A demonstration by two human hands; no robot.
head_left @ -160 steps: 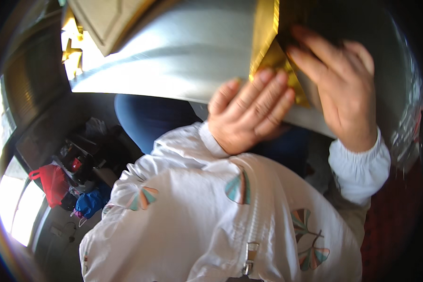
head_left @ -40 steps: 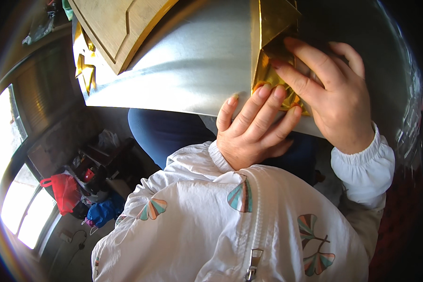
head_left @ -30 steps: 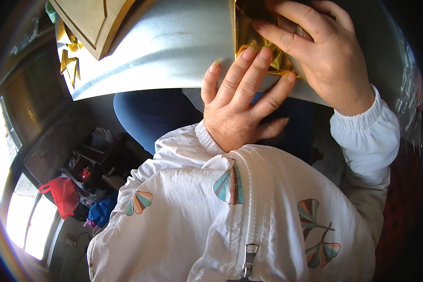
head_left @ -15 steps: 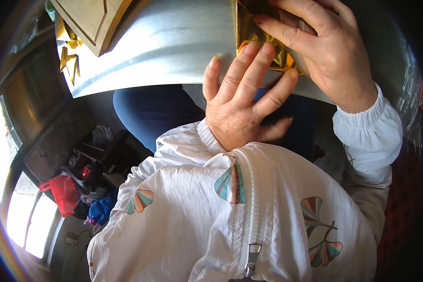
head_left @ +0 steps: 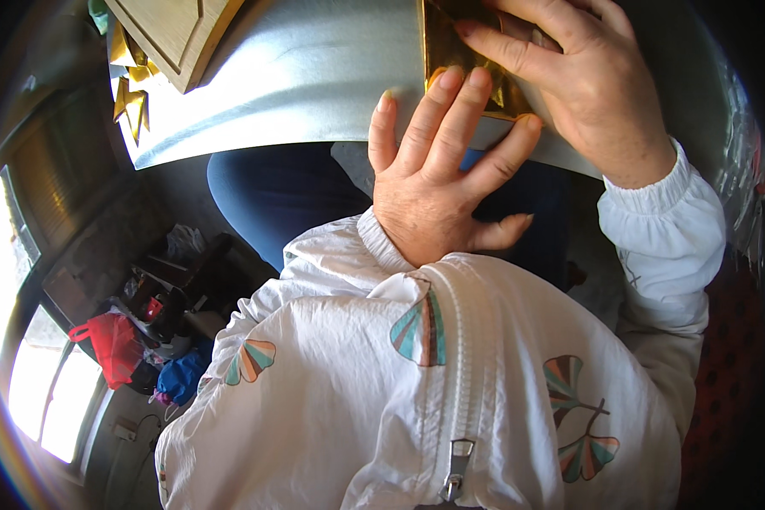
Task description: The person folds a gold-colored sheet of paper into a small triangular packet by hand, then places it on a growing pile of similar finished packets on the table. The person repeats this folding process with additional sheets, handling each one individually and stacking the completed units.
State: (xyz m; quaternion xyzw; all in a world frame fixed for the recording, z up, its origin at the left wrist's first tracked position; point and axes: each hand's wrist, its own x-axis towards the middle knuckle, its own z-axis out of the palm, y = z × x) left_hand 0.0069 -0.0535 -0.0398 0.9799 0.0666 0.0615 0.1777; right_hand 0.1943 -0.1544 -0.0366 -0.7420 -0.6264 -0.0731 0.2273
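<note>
A sheet of shiny gold foil paper (head_left: 506,92) lies near the front edge of the metal-coloured tabletop, at the top of the view. My left hand (head_left: 433,191) rests with fingers spread, its middle fingertips on the foil's near edge. From the right, my right hand (head_left: 599,98) bends over the foil, thumb stretched across it and other fingers curled around it. Some of these fingertips are cut off by the upper rim, and the foil's far part is hidden.
Several folded gold foil pieces (head_left: 133,93) sit at the tabletop's left end, beside a wooden panel with a grooved edge (head_left: 178,38). My legs in blue trousers (head_left: 272,200) are under the tabletop (head_left: 314,93). A red bag (head_left: 110,347) and a blue bag (head_left: 178,378) stand lower left.
Both hands stay on the foil paper and shift slightly upward in the picture. The foil looks flatter under the fingers. The tabletop's edge sits a little higher in view.
</note>
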